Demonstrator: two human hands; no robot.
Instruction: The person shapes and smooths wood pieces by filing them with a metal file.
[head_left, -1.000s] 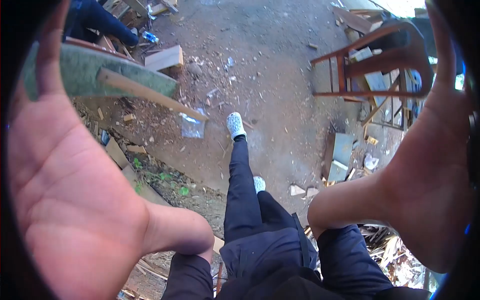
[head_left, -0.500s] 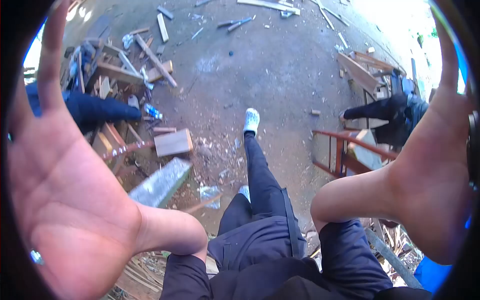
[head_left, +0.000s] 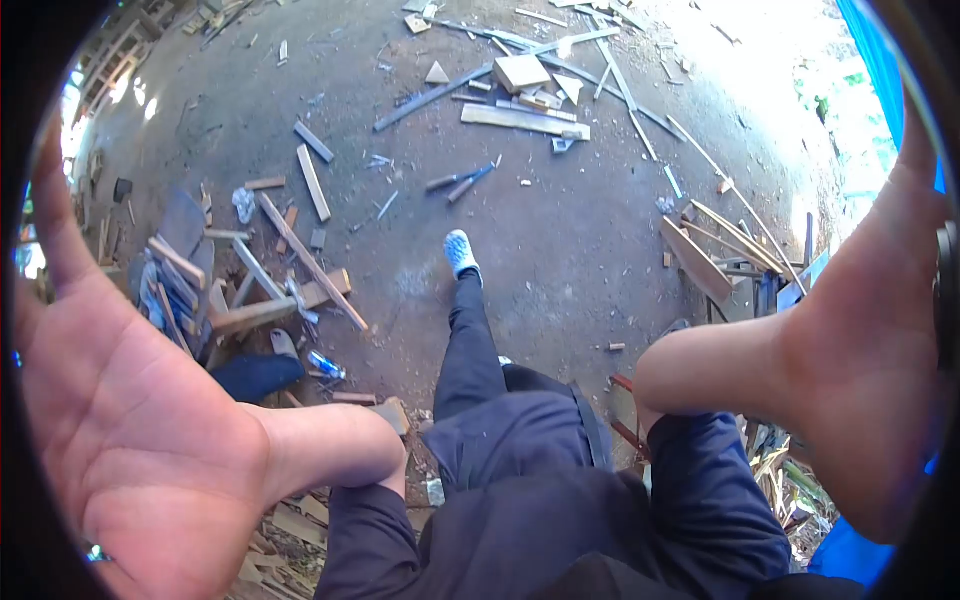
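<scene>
My left hand (head_left: 150,430) is raised close to the camera at the left edge, its palm facing me. One finger stretches upward, and the other fingertips are cut off by the dark rim of the view. On the right edge, my right hand (head_left: 870,350) is held up the same way, palm in shadow, with a finger pointing up. Nothing shows in either palm. Whether the fingertips touch anything beyond the rim is hidden. Below, a dark apron (head_left: 520,440) and one white shoe (head_left: 461,254) stretched forward are visible.
Wood scraps (head_left: 300,260) lie heaped at left beside a plastic bottle (head_left: 326,365) and another person's leg (head_left: 258,377). Ahead are long planks (head_left: 525,121), a wood block (head_left: 521,73) and two dark-handled tools (head_left: 463,182). Boards (head_left: 697,260) lean at right.
The view has tilted up and forward, so the floor items sit lower and more planks show ahead. One foot has stepped forward. Both hands remain raised beside the camera.
</scene>
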